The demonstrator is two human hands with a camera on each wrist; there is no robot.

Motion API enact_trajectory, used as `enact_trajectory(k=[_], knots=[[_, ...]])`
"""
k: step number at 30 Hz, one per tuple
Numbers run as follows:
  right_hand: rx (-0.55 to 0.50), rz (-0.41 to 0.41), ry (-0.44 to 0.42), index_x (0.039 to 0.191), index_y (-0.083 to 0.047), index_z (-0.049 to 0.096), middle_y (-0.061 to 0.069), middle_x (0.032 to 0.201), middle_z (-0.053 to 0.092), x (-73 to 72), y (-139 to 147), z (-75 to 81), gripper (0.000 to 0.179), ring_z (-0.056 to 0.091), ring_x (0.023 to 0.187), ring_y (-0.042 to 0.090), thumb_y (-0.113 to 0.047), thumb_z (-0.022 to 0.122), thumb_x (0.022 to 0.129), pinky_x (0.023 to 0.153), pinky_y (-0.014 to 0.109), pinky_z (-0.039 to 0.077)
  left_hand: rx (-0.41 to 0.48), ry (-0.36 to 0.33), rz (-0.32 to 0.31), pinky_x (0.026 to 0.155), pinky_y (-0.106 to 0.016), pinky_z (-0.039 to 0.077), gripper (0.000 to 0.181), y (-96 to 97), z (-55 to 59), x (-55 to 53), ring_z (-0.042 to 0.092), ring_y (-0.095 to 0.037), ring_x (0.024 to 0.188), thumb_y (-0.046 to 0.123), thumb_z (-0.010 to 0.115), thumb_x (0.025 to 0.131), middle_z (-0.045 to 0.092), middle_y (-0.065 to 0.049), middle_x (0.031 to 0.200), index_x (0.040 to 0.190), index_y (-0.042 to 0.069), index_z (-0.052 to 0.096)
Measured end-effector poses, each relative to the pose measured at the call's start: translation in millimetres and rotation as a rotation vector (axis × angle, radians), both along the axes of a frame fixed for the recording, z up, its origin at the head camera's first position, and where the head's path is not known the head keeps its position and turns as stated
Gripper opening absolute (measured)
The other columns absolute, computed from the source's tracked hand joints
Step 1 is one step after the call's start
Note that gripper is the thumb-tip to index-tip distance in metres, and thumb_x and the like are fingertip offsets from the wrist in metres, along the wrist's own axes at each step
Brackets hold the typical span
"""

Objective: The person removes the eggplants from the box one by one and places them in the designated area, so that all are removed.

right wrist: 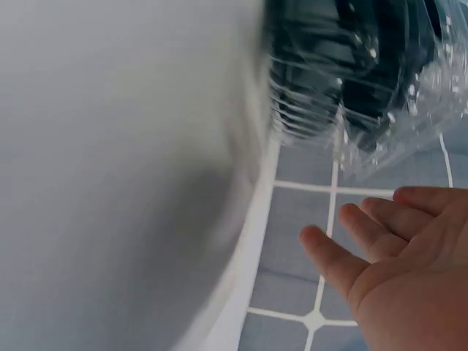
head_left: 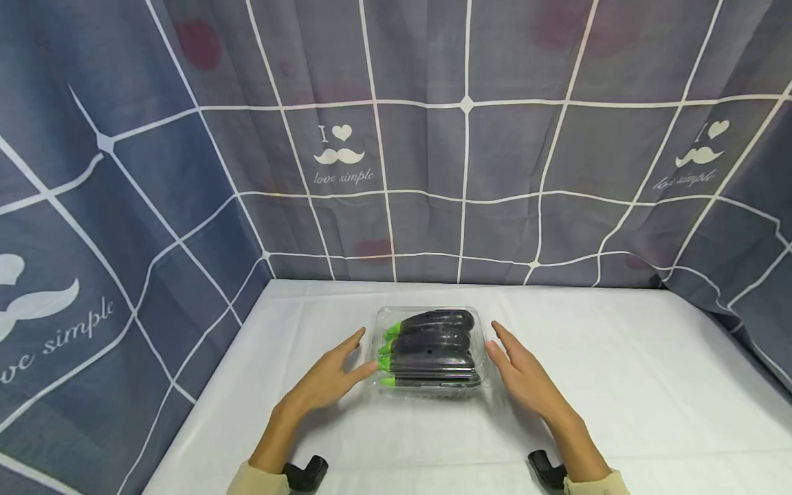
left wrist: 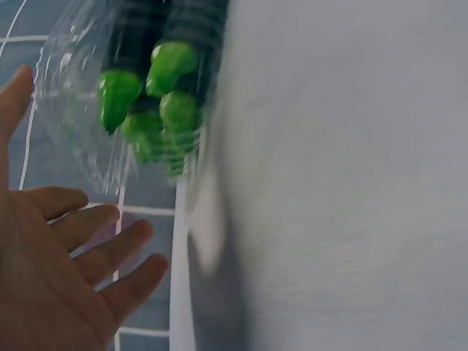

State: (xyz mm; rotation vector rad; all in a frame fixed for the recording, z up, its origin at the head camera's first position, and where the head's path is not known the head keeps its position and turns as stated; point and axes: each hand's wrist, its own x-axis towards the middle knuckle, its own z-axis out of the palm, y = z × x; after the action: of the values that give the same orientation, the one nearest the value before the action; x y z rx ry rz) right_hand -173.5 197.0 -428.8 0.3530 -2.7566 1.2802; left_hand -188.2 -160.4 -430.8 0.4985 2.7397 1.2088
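Evidently, 1 clear plastic box point(head_left: 383, 318) lay on the white-covered worktop point(head_left: 619, 378), near its far edge and left of centre. It contained at least 4 dark eggplants point(head_left: 432, 341), green ends towards the worktop's left edge. The left hand point(head_left: 331, 379), fingers wide, stood just beside the box's left side; the right hand point(head_left: 524, 377), fingers straight, thumb apart, flanked its right. Contact could not be determined. A grid-patterned curtain point(head_left: 427, 151) hung beyond the far edge.

Box point(head_left: 379, 323) clear plastic, glossy, ribbed walls. Inside box, eggplants point(head_left: 433, 340) with smooth, shiny skin; stems point(left wrist: 173, 64) glossy too. Under box, sheet point(head_left: 619, 364) matt fabric, mostly smooth. Behind box, curtain point(head_left: 421, 151) matt fabric, lightly creased. Nearer than box, wrist mounts point(head_left: 305, 474) look smooth plastic; sleeves point(head_left: 256, 480) matt fabric.
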Motion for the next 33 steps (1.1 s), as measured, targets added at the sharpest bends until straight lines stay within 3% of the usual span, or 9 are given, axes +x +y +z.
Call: enact_trajectory(k=[7,10,16,21,26,33], knots=[[-0.039,0.077,-0.047,0.154,0.000,0.027,0.025,0.152,0.035,19.4,4,5.0,0.063,0.041,0.130,0.053,-0.039,0.042,0.107,0.105,0.065,0.036,0.019,-0.092,-0.041,0.113,-0.060,0.026,0.100,6.5,-1.5,19.7,0.033,-0.037,0.141,0.053,0.067,0.090,0.032,-0.022,0.154,0.158,0.002,0.014],[-0.058,0.097,-0.092,0.156,-0.004,0.025,0.027,0.151,0.036,23.8,7,6.4,0.064,0.041,0.129,0.054,-0.038,0.046,0.106,0.103,0.066,0.036,0.038,-0.109,-0.054,0.114,-0.058,0.026,0.103,8.0,-3.5,25.4,0.031,-0.036,0.142,0.051,0.071,0.088,0.026,-0.020,0.157,0.157,0.001,0.014],[-0.031,0.104,-0.149,0.157,-0.005,0.023,0.024,0.152,0.036,29.6,10,1.7,0.076,0.041,0.129,0.054,-0.042,0.057,0.100,0.103,0.066,0.037,-0.005,-0.018,-0.022,0.116,-0.056,0.023,0.103,11.4,-5.7,30.7,0.025,-0.036,0.144,0.051,0.074,0.085,0.026,-0.019,0.158,0.156,-0.002,0.021],[-0.061,0.141,-0.173,0.155,-0.001,0.024,0.024,0.152,0.036,31.2,11,-4.5,0.083,0.042,0.131,0.048,-0.040,0.066,0.095,0.105,0.058,0.039,-0.017,0.043,0.000,0.115,-0.056,0.024,0.095,14.6,-6.7,32.4,0.027,-0.039,0.143,0.048,0.072,0.088,0.030,-0.022,0.156,0.153,-0.004,0.026],[-0.123,0.173,-0.172,0.153,0.003,0.028,0.022,0.153,0.035,31.3,13,-7.1,0.083,0.038,0.137,0.040,-0.032,0.072,0.092,0.108,0.046,0.039,0.023,0.062,-0.004,0.113,-0.054,0.030,0.087,16.7,-7.5,34.1,0.036,-0.039,0.138,0.039,0.071,0.091,0.034,-0.024,0.152,0.151,-0.008,0.029],[-0.133,0.197,-0.134,0.150,0.010,0.029,0.029,0.148,0.039,32.2,14,-7.6,0.077,0.046,0.130,0.042,-0.023,0.070,0.094,0.105,0.048,0.042,0.103,0.027,-0.001,0.107,-0.050,0.040,0.083,18.8,-6.4,36.3,0.049,-0.041,0.128,0.033,0.071,0.093,0.043,-0.026,0.146,0.151,-0.009,0.028]])
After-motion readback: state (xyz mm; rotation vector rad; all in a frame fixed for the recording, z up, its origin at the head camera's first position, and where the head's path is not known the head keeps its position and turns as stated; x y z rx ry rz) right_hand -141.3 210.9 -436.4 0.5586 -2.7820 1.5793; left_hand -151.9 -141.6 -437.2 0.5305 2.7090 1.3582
